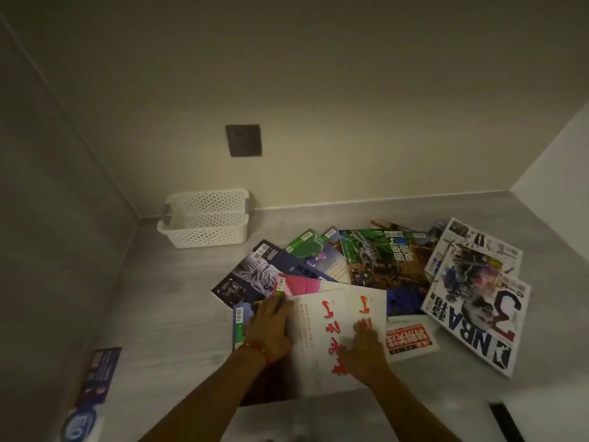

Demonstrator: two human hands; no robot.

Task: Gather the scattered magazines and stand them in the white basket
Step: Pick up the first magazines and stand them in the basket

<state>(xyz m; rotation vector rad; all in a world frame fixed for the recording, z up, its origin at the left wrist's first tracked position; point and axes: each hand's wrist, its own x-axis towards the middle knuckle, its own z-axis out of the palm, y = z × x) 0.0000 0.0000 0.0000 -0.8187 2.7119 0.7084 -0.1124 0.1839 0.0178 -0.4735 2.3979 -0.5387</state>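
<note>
We read "NBA" and a big "3", upside down to us, on the white glossy magazine with a player's picture [475, 309] at the right. Red Chinese brush characters mark the white-covered magazine [331, 333]; we cannot read them.

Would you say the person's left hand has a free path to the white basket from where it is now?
Probably yes. The left hand rests flat on the magazines, and only bare counter lies between it and the white basket, which sits in the far left corner, open side up and apparently empty.
</note>
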